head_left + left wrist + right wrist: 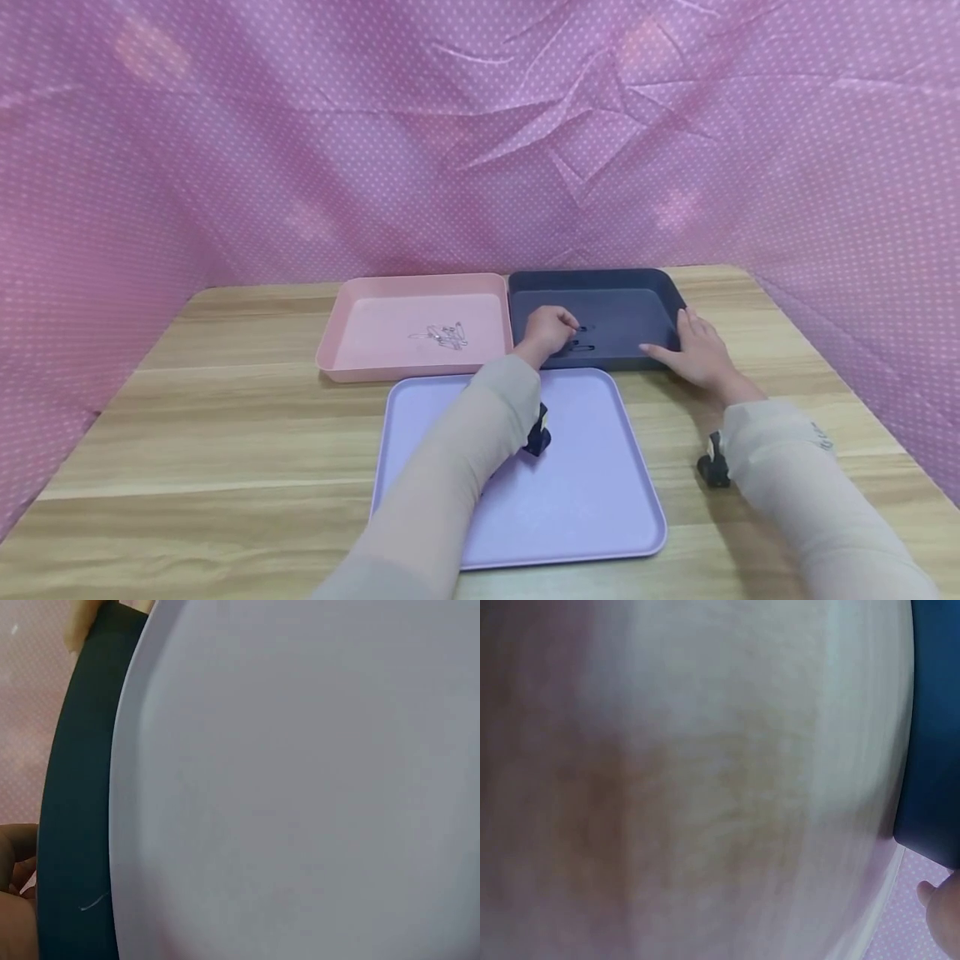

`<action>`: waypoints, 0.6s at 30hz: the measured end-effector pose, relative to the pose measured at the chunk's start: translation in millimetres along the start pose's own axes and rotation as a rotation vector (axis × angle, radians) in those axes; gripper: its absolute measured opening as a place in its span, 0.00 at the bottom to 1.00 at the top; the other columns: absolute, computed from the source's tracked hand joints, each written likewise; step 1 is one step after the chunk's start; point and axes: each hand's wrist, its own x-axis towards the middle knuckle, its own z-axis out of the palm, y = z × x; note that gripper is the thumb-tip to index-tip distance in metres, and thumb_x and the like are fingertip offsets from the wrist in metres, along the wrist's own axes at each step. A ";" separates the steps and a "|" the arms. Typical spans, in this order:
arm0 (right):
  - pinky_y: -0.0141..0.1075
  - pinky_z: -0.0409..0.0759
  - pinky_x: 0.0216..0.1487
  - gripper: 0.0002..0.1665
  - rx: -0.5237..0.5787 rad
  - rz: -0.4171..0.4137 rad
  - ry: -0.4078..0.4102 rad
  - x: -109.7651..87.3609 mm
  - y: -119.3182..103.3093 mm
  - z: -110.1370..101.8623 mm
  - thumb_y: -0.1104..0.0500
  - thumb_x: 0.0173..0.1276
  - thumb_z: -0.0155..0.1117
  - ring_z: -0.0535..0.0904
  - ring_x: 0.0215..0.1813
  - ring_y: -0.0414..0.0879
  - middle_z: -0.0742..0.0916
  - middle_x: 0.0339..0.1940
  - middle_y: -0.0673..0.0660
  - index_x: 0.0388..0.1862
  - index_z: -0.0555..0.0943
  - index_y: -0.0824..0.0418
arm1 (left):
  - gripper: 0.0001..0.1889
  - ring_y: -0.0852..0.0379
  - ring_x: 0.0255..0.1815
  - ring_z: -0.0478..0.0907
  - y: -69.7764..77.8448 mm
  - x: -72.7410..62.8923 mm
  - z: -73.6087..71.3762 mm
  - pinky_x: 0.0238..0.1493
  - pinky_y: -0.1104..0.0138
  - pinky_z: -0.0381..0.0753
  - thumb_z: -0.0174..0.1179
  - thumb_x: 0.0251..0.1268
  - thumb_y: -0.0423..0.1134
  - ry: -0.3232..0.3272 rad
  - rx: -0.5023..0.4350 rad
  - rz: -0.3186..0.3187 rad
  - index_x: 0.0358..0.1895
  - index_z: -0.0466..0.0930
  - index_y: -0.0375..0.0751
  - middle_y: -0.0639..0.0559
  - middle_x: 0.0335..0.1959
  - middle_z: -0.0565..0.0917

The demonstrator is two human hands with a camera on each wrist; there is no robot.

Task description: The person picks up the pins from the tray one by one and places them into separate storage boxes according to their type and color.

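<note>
My left hand [550, 331] reaches over the near left part of the dark tray [615, 310], fingers curled and fingertips pinched together at a small black safety pin [586, 328]. Just below them, more black safety pins [582, 347] lie on the tray floor. On the tray's near right corner rests my right hand [697, 350], its fingers spread along the right wall and the thumb pointing inward over the front rim. Part of the left hand [16, 874] shows in the left wrist view, behind the dark wall. A fingertip [943, 911] appears in the right wrist view.
A pink tray [360, 333] stands left of the dark one, with a small heap of silver safety pins [447, 335] in it. The lilac tray [577, 492] lies in front, under my left forearm. Pink dotted cloth [480, 150] surrounds the wooden table [225, 467].
</note>
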 end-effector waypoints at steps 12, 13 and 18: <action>0.55 0.37 0.60 0.59 -0.004 -0.004 0.004 1.0 -0.2 0.2 0.33 0.58 0.45 0.38 0.63 0.68 0.43 0.62 0.78 0.61 0.36 0.81 | 0.10 0.63 0.25 0.74 -59.8 82.2 52.0 0.30 0.73 0.72 0.55 0.50 0.30 0.040 0.153 0.049 0.23 0.82 0.49 0.60 0.22 0.80; 0.55 0.37 0.60 0.59 -0.008 -0.002 0.003 1.0 -0.2 0.0 0.33 0.58 0.45 0.38 0.63 0.68 0.43 0.62 0.78 0.61 0.36 0.81 | 0.10 0.64 0.25 0.74 -74.4 101.3 63.7 0.30 0.73 0.72 0.55 0.50 0.31 0.048 0.181 0.061 0.22 0.82 0.51 0.61 0.21 0.79; 0.55 0.37 0.60 0.59 -0.017 -0.004 0.003 0.3 -0.9 -0.5 0.34 0.58 0.45 0.38 0.63 0.69 0.44 0.62 0.78 0.61 0.36 0.81 | 0.08 0.64 0.31 0.74 -103.8 142.2 89.0 0.37 0.72 0.72 0.56 0.51 0.37 0.063 0.299 0.065 0.21 0.82 0.55 0.65 0.24 0.79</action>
